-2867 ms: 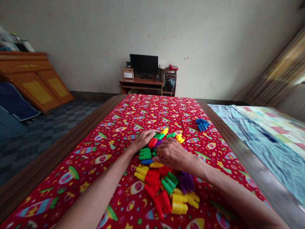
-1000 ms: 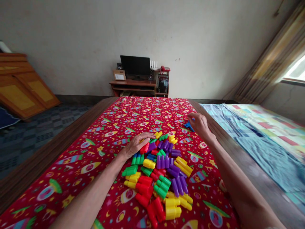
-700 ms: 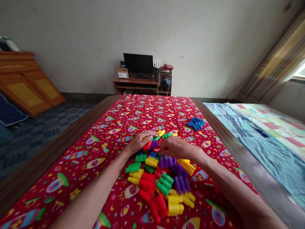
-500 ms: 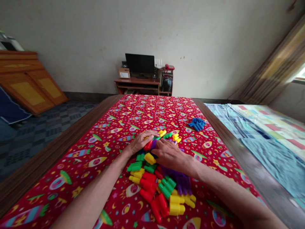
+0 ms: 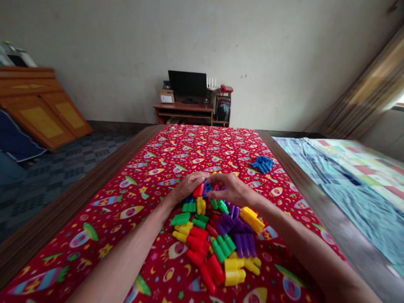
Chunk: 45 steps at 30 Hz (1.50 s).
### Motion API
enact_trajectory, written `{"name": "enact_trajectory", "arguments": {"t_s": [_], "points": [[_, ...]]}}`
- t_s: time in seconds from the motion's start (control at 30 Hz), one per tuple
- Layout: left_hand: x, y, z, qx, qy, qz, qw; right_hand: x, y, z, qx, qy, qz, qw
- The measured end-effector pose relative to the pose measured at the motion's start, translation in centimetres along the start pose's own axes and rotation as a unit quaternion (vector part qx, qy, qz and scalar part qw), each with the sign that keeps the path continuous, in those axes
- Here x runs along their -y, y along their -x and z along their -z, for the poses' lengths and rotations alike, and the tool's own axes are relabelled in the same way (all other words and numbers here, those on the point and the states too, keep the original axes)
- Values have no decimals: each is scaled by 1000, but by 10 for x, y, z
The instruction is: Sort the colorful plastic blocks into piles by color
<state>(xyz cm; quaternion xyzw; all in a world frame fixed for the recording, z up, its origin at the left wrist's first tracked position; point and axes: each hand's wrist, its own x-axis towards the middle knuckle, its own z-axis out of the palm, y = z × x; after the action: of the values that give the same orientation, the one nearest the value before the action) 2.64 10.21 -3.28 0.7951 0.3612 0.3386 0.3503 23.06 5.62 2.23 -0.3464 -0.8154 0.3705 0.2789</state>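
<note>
A pile of plastic building blocks in red, green (image 5: 224,247), yellow, purple (image 5: 245,245) and blue lies in front of me. My left hand (image 5: 190,185) curves over the pile's far left side, beside a red block (image 5: 198,190), its fingers loosely stretched and partly hidden. Over the far middle of the pile is my right hand (image 5: 232,188), thumb and fingers apart, tips close to a blue block (image 5: 206,189). Whether the fingertips touch that block I cannot tell. Beyond my right hand, a separate small heap of blue blocks (image 5: 262,164) sits on the cloth.
A red patterned cloth (image 5: 126,212) covers the table, with dark wooden edges (image 5: 94,185) showing. A bed with a teal cover (image 5: 350,210) stands at the right. Against the far wall is a desk (image 5: 183,108) with a monitor (image 5: 187,83); a wooden cabinet (image 5: 47,111) stands left.
My right hand has lifted off the pile's middle and moved slightly right, its fingers spreading. Yellow and purple blocks under it now show. My left hand has barely moved.
</note>
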Motion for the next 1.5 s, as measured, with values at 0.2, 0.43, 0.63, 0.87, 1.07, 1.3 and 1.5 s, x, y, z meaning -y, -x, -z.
{"name": "enact_trajectory", "arguments": {"t_s": [0.2,0.43,0.63,0.87,1.07,1.3,1.5], "points": [[-1,3,2,-2,72,43,996,-15,-5,27,-66,-270,-20,960],[-22,-1,-1,-42,0,8,999,-24,-10,23,-115,-310,-41,943],[-32,-9,-17,-59,-179,-46,981,-26,-12,14,-137,-300,-43,943],[-24,-7,-21,-74,-263,-56,960,-28,-13,19,-197,-221,-30,955],[-27,-5,-23,-29,-268,-72,960,-49,3,85,-330,154,-26,931],[-31,-7,21,-10,-254,-45,966,-102,31,129,-234,496,-168,819],[-30,18,76,113,-309,196,924,-118,30,125,-160,508,-165,830]]}}
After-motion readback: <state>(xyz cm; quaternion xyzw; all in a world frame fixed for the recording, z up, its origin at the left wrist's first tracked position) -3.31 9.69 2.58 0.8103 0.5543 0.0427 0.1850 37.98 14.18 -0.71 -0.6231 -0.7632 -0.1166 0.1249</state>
